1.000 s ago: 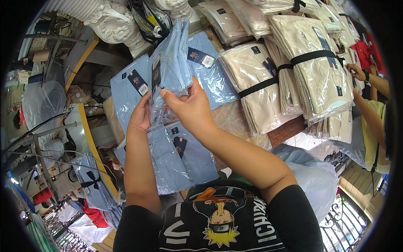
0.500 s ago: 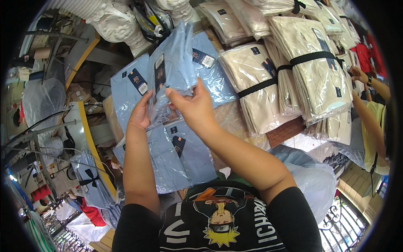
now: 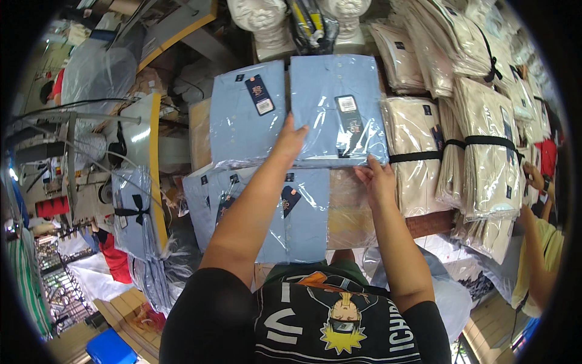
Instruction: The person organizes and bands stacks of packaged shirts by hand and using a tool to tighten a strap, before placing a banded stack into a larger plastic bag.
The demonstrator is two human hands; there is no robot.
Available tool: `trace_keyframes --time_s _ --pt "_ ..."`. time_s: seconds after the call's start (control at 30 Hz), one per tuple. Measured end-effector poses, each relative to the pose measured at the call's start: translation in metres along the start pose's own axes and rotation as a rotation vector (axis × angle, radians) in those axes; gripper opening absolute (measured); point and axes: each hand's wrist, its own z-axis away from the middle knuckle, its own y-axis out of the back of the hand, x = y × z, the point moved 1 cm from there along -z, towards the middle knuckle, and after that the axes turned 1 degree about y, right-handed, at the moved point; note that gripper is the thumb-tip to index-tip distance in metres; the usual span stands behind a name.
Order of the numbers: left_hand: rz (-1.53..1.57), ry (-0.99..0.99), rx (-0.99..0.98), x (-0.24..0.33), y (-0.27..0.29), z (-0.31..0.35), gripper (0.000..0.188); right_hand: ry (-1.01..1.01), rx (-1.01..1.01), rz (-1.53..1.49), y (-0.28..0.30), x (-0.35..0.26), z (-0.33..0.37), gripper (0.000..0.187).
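Observation:
A folded light blue shirt (image 3: 321,82) in clear plastic lies flat at the back right of the table, its dark tag near the right side. My left hand (image 3: 292,139) grips its left edge, thumb over the plastic. At the lower right corner my right hand (image 3: 377,176) pinches the bag's edge. Directly left lies another bagged blue shirt (image 3: 227,130) with a dark tag. Nearer to me, overlapping bagged blue shirts (image 3: 309,224) are partly covered by my left forearm.
Cream garments in plastic (image 3: 418,182), bundled with black straps, are stacked on the right. White ornate pedestals (image 3: 264,27) stand behind the table. On the left are a yellow-edged panel (image 3: 154,158) and a tied blue bundle (image 3: 130,212). At far right another person's arm (image 3: 539,249) reaches in.
The bagged shirt, held up and bent between my hands before, now lies flat at the back right. My hands have spread to its left edge and lower right corner. The view has shifted.

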Motion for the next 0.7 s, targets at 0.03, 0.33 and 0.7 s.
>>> trace_keyframes --time_s 0.03,0.33,0.7 --pt "-0.075 -0.019 0.033 -0.003 0.0 -0.003 0.066 0.0 0.008 0.001 -0.001 0.0 0.0 0.026" --pt "-0.284 -0.419 0.446 -0.011 0.109 -0.008 0.047 -0.094 0.029 0.051 0.014 0.012 0.033 0.035" --pt "-0.447 0.092 0.549 -0.06 0.201 -0.036 0.053 -0.143 -0.145 0.278 -0.006 0.019 0.06 0.029"
